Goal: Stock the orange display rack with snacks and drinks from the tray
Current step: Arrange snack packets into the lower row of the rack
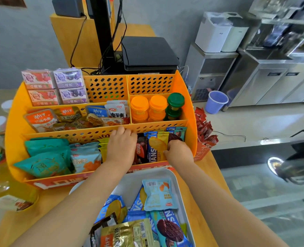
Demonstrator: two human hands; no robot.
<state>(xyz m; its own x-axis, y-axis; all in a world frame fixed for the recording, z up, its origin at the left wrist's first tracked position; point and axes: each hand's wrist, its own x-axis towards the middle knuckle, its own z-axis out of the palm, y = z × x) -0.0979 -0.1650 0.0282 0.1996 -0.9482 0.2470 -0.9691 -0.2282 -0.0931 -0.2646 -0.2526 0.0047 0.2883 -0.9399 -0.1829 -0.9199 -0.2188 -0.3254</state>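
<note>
Orange display rack point(19, 122) at the table's far edge, both hands in its front row.
Left hand point(121, 147) lies flat, fingers loosely curled, parting packets, gripping nothing clearly; right hand point(178, 152) pinches the yellow biscuit pack point(157, 145) by its side. Foil packs look light, crinkly, slippery and the biscuits breakable, so best held by edges or seams. More packs wait in the grey tray point(176, 177) at the near edge.

"AUX" is printed on the white machine point(213, 33) at two o'clock. "VANS" is read on the yellow biscuit packet point(156, 148) in the rack's front row, "nabati" on the dark packet point(140, 150) at its nine o'clock.
</note>
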